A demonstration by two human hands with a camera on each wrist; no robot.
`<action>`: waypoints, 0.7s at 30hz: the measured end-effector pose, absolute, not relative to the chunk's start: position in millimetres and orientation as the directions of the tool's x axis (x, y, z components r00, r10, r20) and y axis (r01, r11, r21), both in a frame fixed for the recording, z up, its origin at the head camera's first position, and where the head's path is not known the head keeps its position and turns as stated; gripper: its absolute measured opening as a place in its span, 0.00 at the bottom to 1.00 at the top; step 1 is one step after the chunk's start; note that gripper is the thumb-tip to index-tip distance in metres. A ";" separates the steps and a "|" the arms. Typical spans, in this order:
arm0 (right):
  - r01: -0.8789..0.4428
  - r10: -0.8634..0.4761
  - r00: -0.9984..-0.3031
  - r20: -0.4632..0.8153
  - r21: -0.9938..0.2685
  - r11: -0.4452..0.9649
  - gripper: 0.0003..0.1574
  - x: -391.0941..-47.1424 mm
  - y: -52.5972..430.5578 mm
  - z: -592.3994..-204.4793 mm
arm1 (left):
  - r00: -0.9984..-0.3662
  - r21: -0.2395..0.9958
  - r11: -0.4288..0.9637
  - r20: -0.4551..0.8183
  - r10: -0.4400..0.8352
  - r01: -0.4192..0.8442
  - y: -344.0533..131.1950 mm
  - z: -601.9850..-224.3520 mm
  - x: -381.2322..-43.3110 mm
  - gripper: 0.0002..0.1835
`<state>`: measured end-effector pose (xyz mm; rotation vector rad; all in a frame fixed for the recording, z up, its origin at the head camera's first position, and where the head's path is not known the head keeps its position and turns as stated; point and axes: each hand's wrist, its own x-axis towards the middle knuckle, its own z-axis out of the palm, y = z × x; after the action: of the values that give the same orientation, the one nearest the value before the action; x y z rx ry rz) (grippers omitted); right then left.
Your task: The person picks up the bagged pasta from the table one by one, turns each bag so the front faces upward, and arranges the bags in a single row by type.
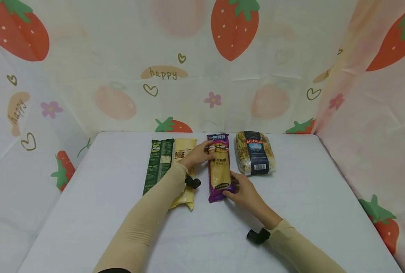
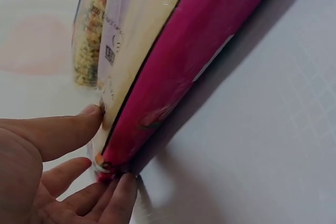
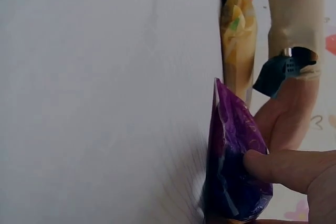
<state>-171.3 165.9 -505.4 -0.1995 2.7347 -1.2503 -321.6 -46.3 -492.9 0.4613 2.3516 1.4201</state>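
A purple-and-yellow packet of noodles or pasta lies lengthwise on the white table between both hands. Its upper left edge is pinched by my left hand, thumb on the front and fingers at the side and underside in the left wrist view. My right hand grips the lower right corner; in the right wrist view the thumb presses the purple end, while most of the fingers are hidden. Beneath the left forearm lie a yellow packet and, beside it, a green packet.
To the right of the purple packet lies a clear bag of twisted pasta with a dark label reading AGNESI. The white table meets strawberry-print cloth walls at the back and sides. A black wrist camera sits by the right wrist.
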 end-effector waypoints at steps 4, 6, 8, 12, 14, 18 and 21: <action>-0.096 -0.179 -0.983 -0.031 -0.750 0.655 0.49 -168.0 164.3 -503.1 | -0.879 0.881 0.460 -0.128 0.459 0.111 -52.0 -492.3 -319.4 0.37; -0.121 -0.186 -0.983 -0.004 -0.746 0.655 0.48 -166.3 163.2 -500.2 | -0.879 0.878 0.464 -0.127 0.460 0.116 -56.4 -491.5 -317.9 0.37; -0.148 -0.193 -0.981 0.027 -0.748 0.647 0.47 -165.1 161.7 -497.4 | -0.878 0.874 0.470 -0.123 0.462 0.125 -61.2 -488.5 -315.8 0.36; -0.208 -0.206 -0.974 0.097 -0.741 0.638 0.45 -164.4 157.9 -494.5 | -0.876 0.836 0.517 -0.100 0.473 0.184 -72.2 -483.7 -312.8 0.34; -0.238 -0.215 -0.968 0.129 -0.746 0.623 0.43 -163.8 156.0 -494.4 | -0.873 0.820 0.532 -0.087 0.481 0.211 -78.5 -483.1 -312.7 0.33; -0.295 -0.240 -0.953 0.186 -0.758 0.582 0.40 -161.2 151.1 -493.8 | -0.879 0.820 0.532 -0.079 0.471 0.212 -92.4 -482.5 -312.5 0.32; -0.336 -0.276 -0.937 0.212 -0.760 0.557 0.40 -158.7 146.4 -493.4 | -0.884 0.826 0.527 -0.078 0.462 0.202 -102.9 -481.0 -311.6 0.32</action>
<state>-158.7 146.4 -493.4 -0.5573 2.8314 -1.4047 -311.6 -102.9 -481.0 0.5549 2.4819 1.2872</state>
